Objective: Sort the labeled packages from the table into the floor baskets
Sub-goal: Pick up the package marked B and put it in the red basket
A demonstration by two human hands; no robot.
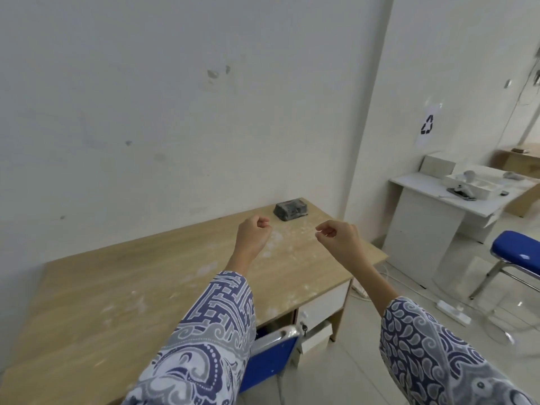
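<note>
A dark grey wrapped package (290, 209) lies at the far right corner of the wooden table (117, 287), close to the wall. My left hand (253, 232) hovers above the table just short of the package, fingers loosely curled with nothing in them. Level with it and to the right, my right hand (339, 235) is also loosely curled and holds nothing. Both arms wear blue and grey patterned sleeves. No floor baskets are in view.
A blue chair (270, 358) is tucked at the table's near right side. A white desk (432, 217) with a tray and small items stands at the right, another blue chair (517, 252) beside it. A power strip (454, 312) and cables lie on the tiled floor.
</note>
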